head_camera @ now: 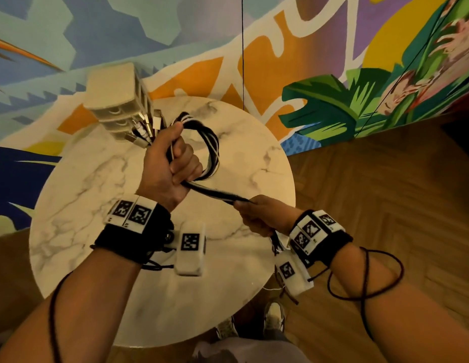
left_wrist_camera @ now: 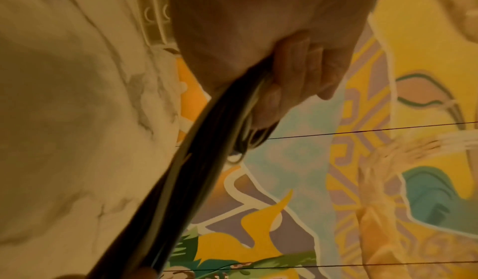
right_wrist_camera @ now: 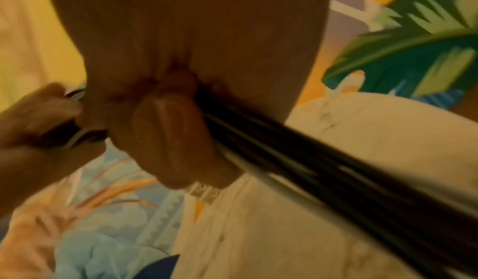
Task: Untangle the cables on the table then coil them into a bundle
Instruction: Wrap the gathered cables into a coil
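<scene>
A bundle of black and white cables (head_camera: 211, 145) forms a loop above the round marble table (head_camera: 78, 205). My left hand (head_camera: 173, 158) grips the loop in a fist, with several metal plug ends (head_camera: 147, 127) sticking out past the thumb side. A straight run of the cables (head_camera: 215, 192) stretches from that fist down to my right hand (head_camera: 250, 210), which grips it near the table's right edge. In the left wrist view the cables (left_wrist_camera: 165, 181) leave my curled fingers (left_wrist_camera: 292, 74). The blurred right wrist view has the cables (right_wrist_camera: 336, 177) passing through my right fist (right_wrist_camera: 181, 119).
A small beige drawer unit (head_camera: 118, 100) stands at the table's far left edge, close behind the plug ends. A painted mural wall (head_camera: 332, 74) rises behind the table. Wooden floor (head_camera: 385, 192) lies to the right, and shoes (head_camera: 274, 315) show below the near edge.
</scene>
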